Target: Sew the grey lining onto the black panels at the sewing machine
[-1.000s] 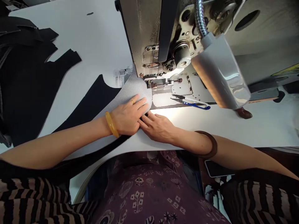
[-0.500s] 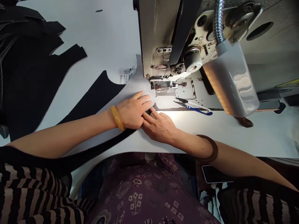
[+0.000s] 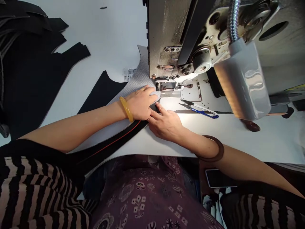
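Left hand lies flat on grey mesh fabric panel, fingers together, pressing it onto the white surface just before the sewing machine presser foot. Right hand touches the black strip at the panel's edge, fingers spread flat. Thread snips lie near, right.

Left hand laid flat, palm down, fingers extended, right hand placed just beside it, fingertips touching, both forearms stretched forward, a bangle worn on each wrist
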